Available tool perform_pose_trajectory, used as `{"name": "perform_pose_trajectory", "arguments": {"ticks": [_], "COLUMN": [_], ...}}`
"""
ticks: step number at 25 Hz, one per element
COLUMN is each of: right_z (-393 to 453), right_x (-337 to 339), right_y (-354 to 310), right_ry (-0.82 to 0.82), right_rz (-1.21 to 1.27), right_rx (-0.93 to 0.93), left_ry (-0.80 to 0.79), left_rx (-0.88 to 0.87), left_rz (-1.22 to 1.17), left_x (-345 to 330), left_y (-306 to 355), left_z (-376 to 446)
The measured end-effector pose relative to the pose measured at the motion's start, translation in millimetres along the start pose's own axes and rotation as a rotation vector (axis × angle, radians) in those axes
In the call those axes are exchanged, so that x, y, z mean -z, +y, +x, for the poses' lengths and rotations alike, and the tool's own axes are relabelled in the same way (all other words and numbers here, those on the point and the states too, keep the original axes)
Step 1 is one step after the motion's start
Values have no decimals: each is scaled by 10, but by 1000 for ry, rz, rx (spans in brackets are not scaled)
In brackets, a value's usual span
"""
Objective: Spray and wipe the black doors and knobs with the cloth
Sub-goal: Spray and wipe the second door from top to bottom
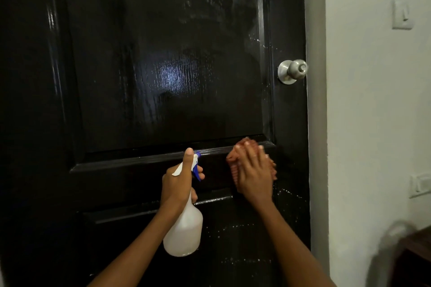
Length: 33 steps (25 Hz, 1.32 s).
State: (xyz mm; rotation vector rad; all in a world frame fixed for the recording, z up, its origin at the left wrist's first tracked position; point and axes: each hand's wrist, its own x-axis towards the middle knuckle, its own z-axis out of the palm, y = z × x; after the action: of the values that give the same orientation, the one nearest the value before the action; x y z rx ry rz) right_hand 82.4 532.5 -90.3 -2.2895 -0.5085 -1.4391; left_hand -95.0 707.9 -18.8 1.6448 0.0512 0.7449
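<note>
Covering most of cloth (233, 161): right hand (253, 175)

1. The door (168, 65) fills the left and centre; the wall (373, 123) stands to its right.
2. The knob (294, 72) sits at the door's right edge.
3. Below the knob, the right hand (253, 172) presses a cloth (235, 158) against the door.
4. Left of it, the left hand (178, 182) holds a spray bottle (184, 228) before the door.
5. Two switch plates, one upper (402, 15) and one lower (421, 185), are on the wall.

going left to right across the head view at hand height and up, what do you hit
left hand holding the translucent white spray bottle with blue trigger → right hand pressing the reddish-orange cloth on the glossy black door → round silver metal door knob → white wall light switch
</note>
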Motion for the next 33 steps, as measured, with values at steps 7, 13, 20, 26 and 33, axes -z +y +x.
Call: {"name": "perform_pose_trajectory", "arguments": {"ticks": [7, 13, 20, 26, 33], "right_z": [18, -108, -202, -277, 22], "right_x": [102, -72, -137, -102, -108], "right_y": [390, 3, 40, -289, -979], "right_ry": [-48, -68, -124, -116, -194], "right_rz": [132, 449, 426, 407, 123], "right_rx": [-422, -498, -464, -405, 232], "left_ry": [-19, -17, -42, -20, 2], "left_rx": [45, 66, 112, 105, 72], "left_rz": [-21, -7, -17, -32, 52], "left_x": [-37, -44, -39, 121, 238], "left_y": [-16, 5, 5, 60, 3], "left_z": [2, 150, 215, 135, 30]}}
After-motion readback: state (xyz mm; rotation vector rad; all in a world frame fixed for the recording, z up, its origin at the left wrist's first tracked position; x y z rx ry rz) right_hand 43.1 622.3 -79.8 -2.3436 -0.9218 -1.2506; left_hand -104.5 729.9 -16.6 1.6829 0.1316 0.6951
